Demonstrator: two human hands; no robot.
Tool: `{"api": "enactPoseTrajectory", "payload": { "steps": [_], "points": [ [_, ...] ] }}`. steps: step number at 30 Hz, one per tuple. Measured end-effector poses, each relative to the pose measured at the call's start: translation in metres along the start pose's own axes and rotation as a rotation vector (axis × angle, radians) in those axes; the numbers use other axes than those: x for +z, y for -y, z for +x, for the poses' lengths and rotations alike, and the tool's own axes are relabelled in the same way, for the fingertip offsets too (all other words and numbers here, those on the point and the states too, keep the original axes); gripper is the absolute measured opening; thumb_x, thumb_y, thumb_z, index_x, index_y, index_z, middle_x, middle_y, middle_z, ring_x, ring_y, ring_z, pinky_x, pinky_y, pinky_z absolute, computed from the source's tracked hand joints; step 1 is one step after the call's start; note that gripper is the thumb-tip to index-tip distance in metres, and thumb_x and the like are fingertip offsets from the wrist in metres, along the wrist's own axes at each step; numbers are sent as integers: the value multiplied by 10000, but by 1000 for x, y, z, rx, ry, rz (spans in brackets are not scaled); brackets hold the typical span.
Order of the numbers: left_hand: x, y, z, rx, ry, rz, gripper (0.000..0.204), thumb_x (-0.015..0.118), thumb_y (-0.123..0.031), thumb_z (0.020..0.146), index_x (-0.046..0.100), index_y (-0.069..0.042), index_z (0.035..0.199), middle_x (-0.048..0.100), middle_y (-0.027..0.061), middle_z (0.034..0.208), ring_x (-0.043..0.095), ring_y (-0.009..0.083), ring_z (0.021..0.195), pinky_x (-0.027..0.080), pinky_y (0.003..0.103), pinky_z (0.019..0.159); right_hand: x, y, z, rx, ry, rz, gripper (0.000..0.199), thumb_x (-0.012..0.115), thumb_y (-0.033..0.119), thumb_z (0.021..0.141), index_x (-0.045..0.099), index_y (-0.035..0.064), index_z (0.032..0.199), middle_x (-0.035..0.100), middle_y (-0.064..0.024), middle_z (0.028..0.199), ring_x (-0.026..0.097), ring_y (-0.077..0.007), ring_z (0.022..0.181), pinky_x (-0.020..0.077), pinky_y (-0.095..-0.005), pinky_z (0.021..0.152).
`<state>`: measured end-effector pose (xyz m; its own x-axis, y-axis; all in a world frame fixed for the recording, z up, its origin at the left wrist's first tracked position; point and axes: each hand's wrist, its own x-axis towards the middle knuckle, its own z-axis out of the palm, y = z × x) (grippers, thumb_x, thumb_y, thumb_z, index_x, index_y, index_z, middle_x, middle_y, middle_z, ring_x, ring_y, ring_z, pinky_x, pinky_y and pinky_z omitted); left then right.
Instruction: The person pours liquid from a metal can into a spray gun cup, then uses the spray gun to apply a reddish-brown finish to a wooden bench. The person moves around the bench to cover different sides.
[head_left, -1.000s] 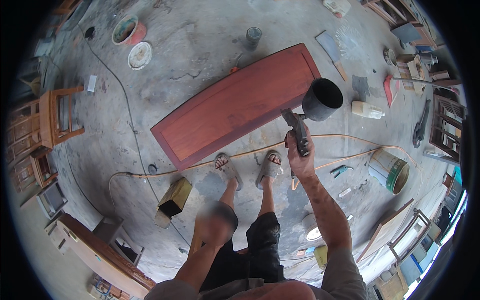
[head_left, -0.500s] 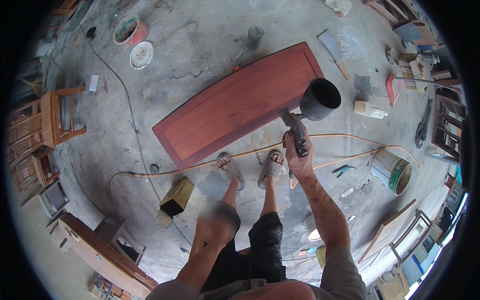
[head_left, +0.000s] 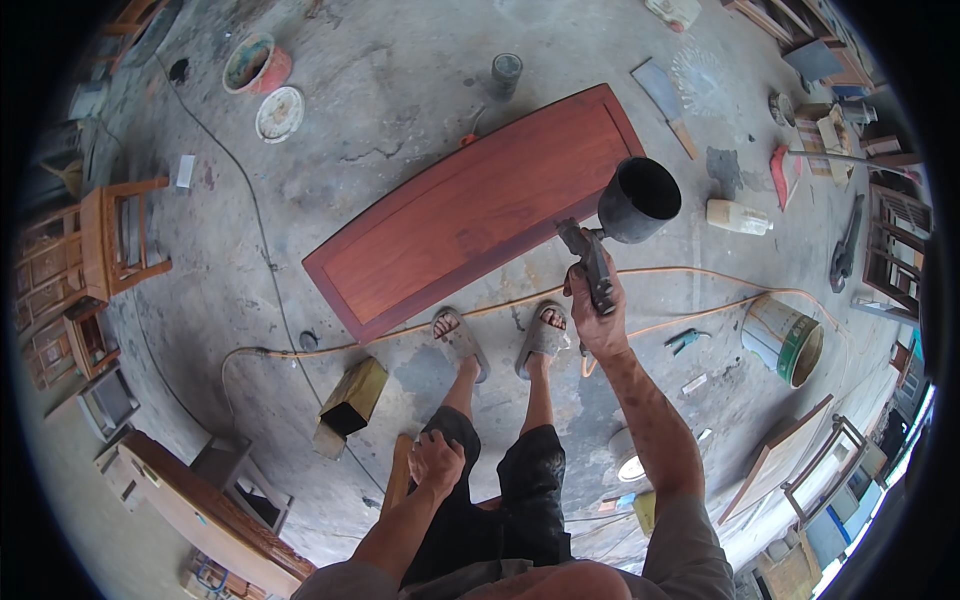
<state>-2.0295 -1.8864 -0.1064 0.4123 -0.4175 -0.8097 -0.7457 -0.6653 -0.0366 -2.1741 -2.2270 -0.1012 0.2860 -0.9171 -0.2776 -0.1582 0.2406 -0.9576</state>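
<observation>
My right hand (head_left: 600, 305) is wrapped round the handle of a dark spray gun (head_left: 588, 262) with a black paint cup (head_left: 642, 200) on it. The cup's open mouth faces me. Beneath the gun lies a long reddish-brown wooden panel (head_left: 470, 210) with one curved edge, set slantwise. The gun's front end overlaps the panel's near edge; I cannot tell the gap between them. My left hand (head_left: 437, 462) rests on my left knee, its fingers loosely spread and holding nothing.
An orange hose (head_left: 700, 272) runs across the floor by my feet. A square tin can (head_left: 353, 395) stands at near left, a large bucket (head_left: 783, 340) at right. Farther off are a red pot (head_left: 257, 65), a plastic bottle (head_left: 738, 217) and a wooden chair (head_left: 125, 235).
My left hand, blurred at the knee before, now shows clearly in about the same place. The right hand and spray gun have hardly moved.
</observation>
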Motion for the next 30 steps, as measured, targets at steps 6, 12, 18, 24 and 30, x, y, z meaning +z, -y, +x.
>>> {"api": "enactPoseTrajectory", "payload": {
  "steps": [6, 12, 18, 24, 30],
  "points": [
    [-3, -3, -1, -18, 21, 5, 383, 583, -357, 906, 645, -20, 1076, 642, 203, 1112, 644, 375, 1048, 521, 503, 894, 5, 0, -2, 11, 9, 54, 470, 572, 180, 1040, 436, -5, 1450, 584, -21, 882, 545, -92, 775, 475, -256, 721],
    [7, 3, 1, 1, -7, 6, 383, 581, -361, 908, 642, -21, 1073, 641, 199, 1111, 648, 375, 1023, 525, 504, 875, 0, 3, 5, -21, -7, -57, 452, 570, 176, 1040, 453, -2, 1439, 562, -8, 852, 523, -84, 754, 456, -248, 688],
    [1, 0, 0, 3, 15, -5, 366, 583, -351, 912, 640, -22, 1062, 640, 203, 1099, 648, 380, 1009, 526, 505, 859, -15, -1, 16, -50, -69, -65, 429, 555, 163, 1045, 468, 10, 1436, 542, 4, 830, 493, -71, 726, 430, -236, 657],
    [69, 32, 10, 60, -108, 49, 359, 589, -344, 910, 641, -22, 1058, 642, 206, 1094, 649, 383, 1003, 527, 506, 852, -16, 1, 25, -105, -177, -89, 395, 555, 151, 1045, 479, 3, 1403, 546, 1, 837, 513, -76, 752, 453, -241, 687],
    [160, 70, 21, 98, -234, 90, 371, 594, -349, 904, 644, -21, 1068, 645, 206, 1101, 653, 381, 1014, 527, 504, 862, -20, -4, 24, -90, -109, -97, 433, 563, 193, 1049, 466, 7, 1428, 555, 6, 821, 530, -70, 754, 438, -229, 663]
  ]
}}
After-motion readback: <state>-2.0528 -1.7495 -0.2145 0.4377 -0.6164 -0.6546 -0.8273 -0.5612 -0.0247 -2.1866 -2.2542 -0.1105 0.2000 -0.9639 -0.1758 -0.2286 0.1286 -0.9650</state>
